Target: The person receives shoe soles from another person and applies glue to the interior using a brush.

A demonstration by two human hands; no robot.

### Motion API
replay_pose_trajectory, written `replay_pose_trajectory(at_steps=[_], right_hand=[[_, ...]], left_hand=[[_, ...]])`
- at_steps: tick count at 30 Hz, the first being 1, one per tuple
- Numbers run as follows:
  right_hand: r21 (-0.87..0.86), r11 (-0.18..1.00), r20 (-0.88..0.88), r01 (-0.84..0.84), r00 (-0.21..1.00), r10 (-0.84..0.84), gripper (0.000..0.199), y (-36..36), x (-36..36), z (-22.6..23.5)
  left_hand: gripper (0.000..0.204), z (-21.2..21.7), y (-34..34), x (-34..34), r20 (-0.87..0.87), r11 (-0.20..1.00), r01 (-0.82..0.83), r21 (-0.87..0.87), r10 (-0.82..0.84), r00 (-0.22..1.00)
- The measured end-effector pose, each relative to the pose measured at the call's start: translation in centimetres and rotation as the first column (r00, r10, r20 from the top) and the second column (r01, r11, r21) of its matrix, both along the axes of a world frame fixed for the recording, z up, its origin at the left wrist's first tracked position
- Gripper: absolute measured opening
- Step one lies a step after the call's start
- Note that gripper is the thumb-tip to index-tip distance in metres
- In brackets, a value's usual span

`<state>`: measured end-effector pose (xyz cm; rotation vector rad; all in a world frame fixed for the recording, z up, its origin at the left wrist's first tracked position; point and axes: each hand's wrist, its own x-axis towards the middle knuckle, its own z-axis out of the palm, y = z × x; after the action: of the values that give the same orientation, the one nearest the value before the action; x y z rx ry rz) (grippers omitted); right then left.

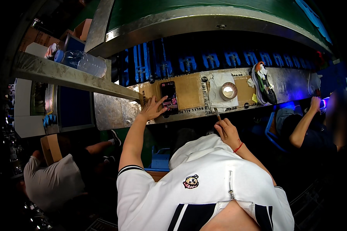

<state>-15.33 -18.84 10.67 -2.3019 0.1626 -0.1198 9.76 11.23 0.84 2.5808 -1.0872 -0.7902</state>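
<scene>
A phone (169,96) with a lit, dark and pinkish screen lies on the cardboard-covered bench. My left hand (153,109) is beside it, fingers spread, a fingertip touching the screen. My right hand (227,131), at the bench's near edge, is closed around a thin stick-like tool (217,114). The tool points up toward a folded white cloth (219,80); its kind is not clear. On the cloth sits a small round container or roll (228,91) with a brownish rim and pale centre. Farther right stands a multicoloured shoe (263,85) with white paper stuffed in it.
Cardboard (190,92) covers part of the metal bench. Behind it runs a row of blue fixtures (210,61). A metal frame post (73,73) with a large clear bottle (83,62) is at left. One co-worker (54,181) is at lower left, another person's arm (305,122) at right.
</scene>
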Motion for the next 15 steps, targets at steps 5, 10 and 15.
replay_pose_trajectory(at_steps=[5,10,15], right_hand=[[-0.003,1.000,0.008,-0.003,1.000,0.003,0.012,-0.12,-0.01,-0.15],[-0.010,1.000,0.019,-0.002,1.000,0.003,0.011,-0.19,0.02,-0.33],[-0.005,1.000,0.021,-0.003,1.000,0.004,0.011,-0.27,-0.08,-0.18]], left_hand=[[0.061,0.05,-0.14,0.05,-0.008,1.000,-0.005,-0.006,0.005,1.000],[0.061,0.29,-0.37,0.20,-0.029,1.000,-0.022,0.022,0.022,0.999],[0.061,0.24,-0.45,0.15,-0.018,1.000,-0.020,0.023,0.021,1.000]])
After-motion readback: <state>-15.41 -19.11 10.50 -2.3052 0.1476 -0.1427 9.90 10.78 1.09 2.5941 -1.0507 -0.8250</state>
